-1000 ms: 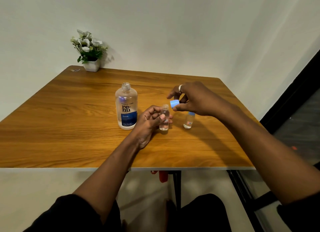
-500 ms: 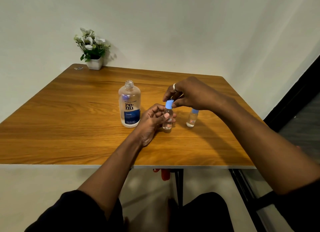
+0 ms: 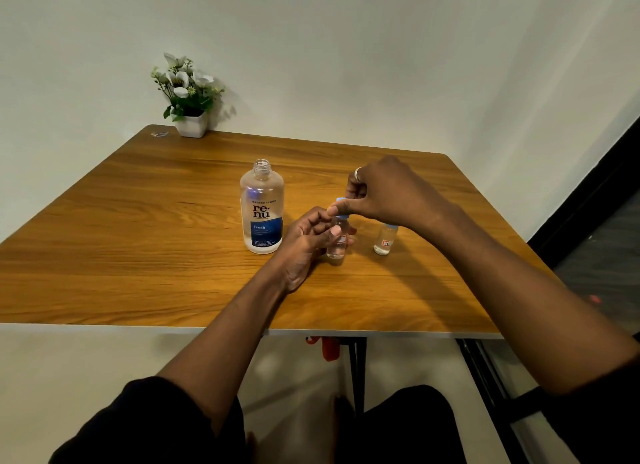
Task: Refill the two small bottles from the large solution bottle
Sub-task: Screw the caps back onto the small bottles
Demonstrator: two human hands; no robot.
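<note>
The large solution bottle (image 3: 262,209), clear with a blue label and no cap, stands upright mid-table. Just right of it my left hand (image 3: 306,240) grips a small clear bottle (image 3: 337,243) that stands on the wood. My right hand (image 3: 379,195) pinches the blue cap (image 3: 341,215) sitting on top of that small bottle. A second small bottle (image 3: 384,242) with a blue cap stands further right, partly under my right wrist.
The wooden table (image 3: 138,238) has a white pot of flowers (image 3: 188,96) at its far left corner beside the wall. A small shiny scrap (image 3: 159,134) lies near the pot. A black frame (image 3: 588,186) runs along the right side.
My right hand brought the blue cap down from the air onto the small bottle held by my left hand, and the fingers now pinch it there. The view shifted slightly.
</note>
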